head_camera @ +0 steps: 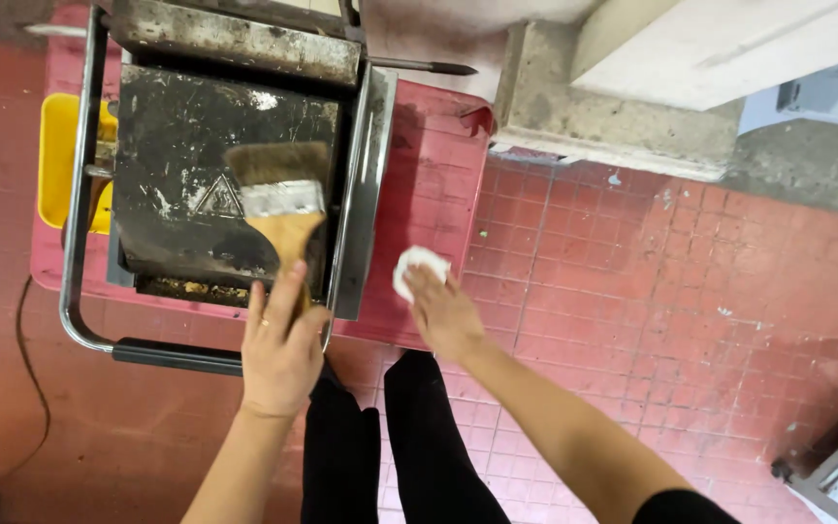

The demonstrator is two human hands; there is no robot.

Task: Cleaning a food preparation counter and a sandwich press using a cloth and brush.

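Your left hand (281, 354) is closed around the wooden handle of a wide brush (278, 199), whose brown bristles rest on the dark, scratched plate of the grill (186, 184). That plate is greasy, with pale scuffs and a line of crumbs along its near edge. The grill's metal frame runs round its sides, and its black-gripped bar handle (172, 356) sits at the near side, just left of your left hand. The grill stands on a low pink worktop (429, 165), which shows to the right of the grill and as a strip along its near edge. Your right hand (443, 311) lies at the near edge of the worktop, right of the grill, fingers pressed flat on a small white wad (417, 267) of cloth or paper; it is closed on nothing, only pressing down. A yellow tray (55, 160) pokes out at the left of the grill. Around the worktop the floor (652, 281) is small red tiles, stained and flecked with white. Beyond the grill to the right rises a rough concrete ledge (613, 116) under a white wall. A black cable (26, 359) trails over the floor left of the grill. Your black trouser legs stand below your hands.
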